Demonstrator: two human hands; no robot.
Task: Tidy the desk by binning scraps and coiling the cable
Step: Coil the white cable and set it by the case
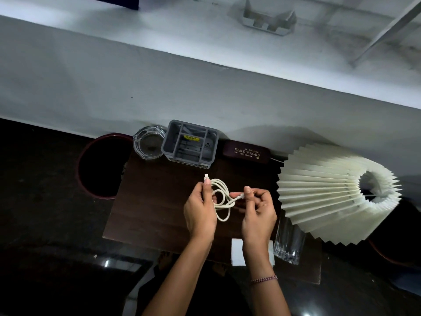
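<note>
A white cable [222, 197] hangs in loose loops between my two hands above the dark wooden desk [155, 201]. My left hand [200, 210] grips the bundled loops, and one white plug end sticks up past its fingertips. My right hand [257, 208] pinches the other plug end between thumb and fingers, just right of the loops. A dark round bin [100, 165] with a reddish rim stands on the floor beside the desk's left edge.
Along the back of the desk stand a glass ashtray [149, 142], a grey organiser [190, 142] and a dark spectacle case [247, 152]. A pleated cream lampshade [330, 190] fills the right side. A ribbed glass [288, 242] and white paper [238, 250] sit near the front edge.
</note>
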